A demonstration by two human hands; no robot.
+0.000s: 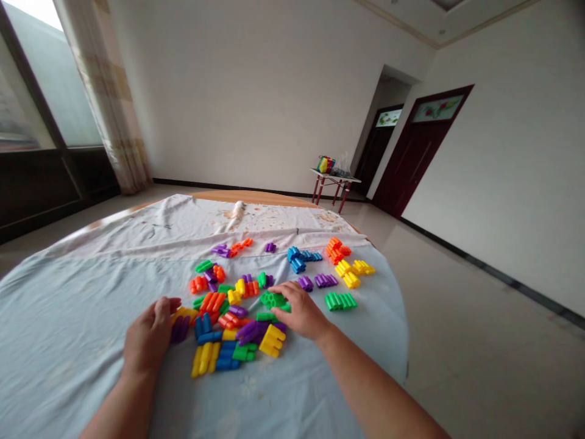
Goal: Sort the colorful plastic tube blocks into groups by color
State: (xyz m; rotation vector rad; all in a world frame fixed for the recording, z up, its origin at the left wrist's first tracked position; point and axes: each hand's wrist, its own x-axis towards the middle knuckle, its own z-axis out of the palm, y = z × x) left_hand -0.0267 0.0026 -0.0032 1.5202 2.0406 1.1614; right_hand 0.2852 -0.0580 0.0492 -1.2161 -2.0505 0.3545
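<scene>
Fingers of the left hand (148,337) lie loosely together, slightly curled, just beside a purple ridged plastic block (180,329) and a yellow block (183,313) on a pale blue sheet (68,323). Between the hands sprawls a heap of mixed blocks (214,329). Fingers of the right hand (299,311) stretch side by side across a green block (273,299), tips on it; any pinch cannot be told. Farther right sits a green stack (340,300).

Hands (148,336) (299,311) among plastic blocks (273,299) — on blue cloth (68,329)
</scene>
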